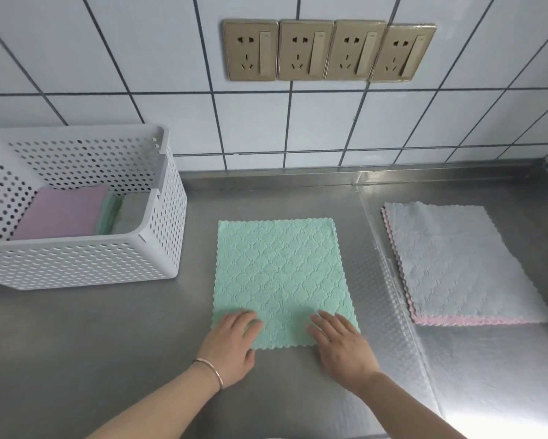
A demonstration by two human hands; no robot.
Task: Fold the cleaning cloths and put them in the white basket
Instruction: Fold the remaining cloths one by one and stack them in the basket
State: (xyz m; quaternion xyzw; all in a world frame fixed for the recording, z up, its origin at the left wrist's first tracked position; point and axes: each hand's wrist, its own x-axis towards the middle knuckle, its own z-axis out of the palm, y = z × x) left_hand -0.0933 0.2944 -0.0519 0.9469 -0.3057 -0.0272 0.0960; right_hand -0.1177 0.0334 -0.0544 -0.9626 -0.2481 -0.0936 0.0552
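Bright, sharp; perhaps slight edge warp

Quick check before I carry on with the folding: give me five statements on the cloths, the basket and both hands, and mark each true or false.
1. The green cloth lies spread flat, unfolded, on the steel counter. True.
2. Both hands rest on its near edge, the left hand at the left corner and the right hand toward the right. True.
3. The white basket is empty. False: folded cloths already lie in it, a pink one foremost.
4. The stack of cloths at the right has a pink one on top. False: a grey cloth is on top; pink shows only at the edges beneath.
5. The basket stands to the left of the green cloth. True.
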